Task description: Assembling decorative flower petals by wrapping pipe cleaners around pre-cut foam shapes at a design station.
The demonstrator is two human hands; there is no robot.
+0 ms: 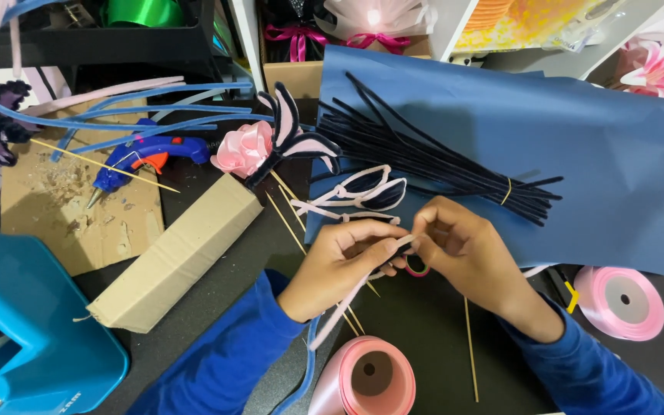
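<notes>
Your left hand [340, 261] and right hand [463, 250] meet at the near edge of the blue paper sheet [578, 154], and together they pinch a pale pink pipe cleaner [347, 303] that trails down and toward you from the pinch. Both sets of fingers are closed narrow: the left thumb and fingers wrap the stem, while the right fingertips [424, 230] nip its end where the hands touch. The stem looks thin and springy, so a loose pinch could let it slip or untwist, and its wire tip could prick a fingertip. Just beyond your hands, lying on the sheet's near edge, are finished dark petals with pink outlines [366, 192]; a careless wrist could brush them out of shape. Farther up the sheet lies a bundle of dark pipe cleaners [424, 154]. Left of the sheet sit a pink ribbon rose [244, 147] and a blue glue gun [151, 154], whose nozzle may be hot. Thin wooden skewers [290, 215] lie close to your left hand and could roll. A pink ribbon spool [370, 376] sits nearer you on the dark counter [217, 292].
</notes>
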